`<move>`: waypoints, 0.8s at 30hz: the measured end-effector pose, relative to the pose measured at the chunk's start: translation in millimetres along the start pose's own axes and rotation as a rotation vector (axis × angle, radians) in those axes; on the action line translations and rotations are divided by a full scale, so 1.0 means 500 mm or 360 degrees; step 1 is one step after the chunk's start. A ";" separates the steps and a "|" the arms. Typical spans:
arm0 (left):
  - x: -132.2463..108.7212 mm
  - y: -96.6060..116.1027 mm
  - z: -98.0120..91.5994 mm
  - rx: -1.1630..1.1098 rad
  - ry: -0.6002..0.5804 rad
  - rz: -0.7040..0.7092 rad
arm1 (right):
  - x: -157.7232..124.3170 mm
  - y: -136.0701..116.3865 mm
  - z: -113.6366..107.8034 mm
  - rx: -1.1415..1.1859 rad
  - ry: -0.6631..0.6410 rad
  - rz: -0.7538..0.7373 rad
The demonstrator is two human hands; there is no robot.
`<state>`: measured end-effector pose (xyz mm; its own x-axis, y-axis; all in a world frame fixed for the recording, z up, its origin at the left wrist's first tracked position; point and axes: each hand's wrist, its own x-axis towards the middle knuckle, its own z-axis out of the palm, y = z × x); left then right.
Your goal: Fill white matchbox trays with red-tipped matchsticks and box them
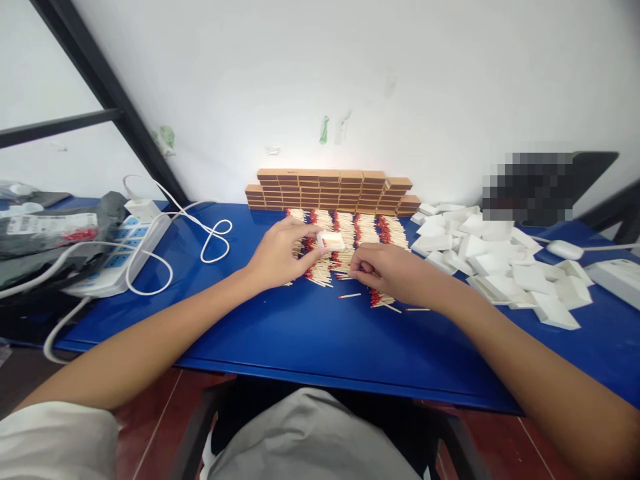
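Note:
Between the fingers and thumb of my left hand [283, 252] is a small white matchbox tray [332, 241] with some matches lying in it. My right hand [387, 268] is just right of the tray, low over the piles, its fingers curled together; whether a match is pinched in them cannot be made out. Under and behind both hands, red-tipped matches [367, 230] lie in several rows on the blue table [280, 340]. A single loose match [349, 295] rests in front of the rows.
Stacked matchboxes [320, 190] form a low wall behind the matches. White empty trays [500, 253] are heaped at the right, near a dark screen [593, 180] and a white adapter [565, 250]. A power strip [117, 257], white cables [216, 233] and a dark plastic bag [55, 230] lie left.

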<state>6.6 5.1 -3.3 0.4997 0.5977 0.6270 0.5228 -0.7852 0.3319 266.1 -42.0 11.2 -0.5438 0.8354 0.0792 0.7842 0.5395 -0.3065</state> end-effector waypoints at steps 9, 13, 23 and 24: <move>-0.001 0.001 0.001 0.0006 -0.0020 0.0005 | -0.003 -0.010 -0.007 0.0053 -0.0046 -0.0042; 0.000 0.001 0.000 0.0008 -0.0032 0.0014 | -0.005 -0.011 -0.010 0.0041 -0.0090 -0.0044; -0.001 0.003 0.000 -0.0009 -0.0065 0.0055 | -0.004 -0.004 -0.004 0.0065 -0.0163 0.0023; -0.001 0.003 0.000 -0.0009 -0.0066 0.0053 | -0.004 -0.005 -0.004 0.0065 -0.0159 0.0022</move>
<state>7.1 3.8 -3.0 0.5449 0.5772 0.6082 0.5014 -0.8057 0.3154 266.1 -44.7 13.7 -0.5618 0.8270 -0.0194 0.7800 0.5218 -0.3455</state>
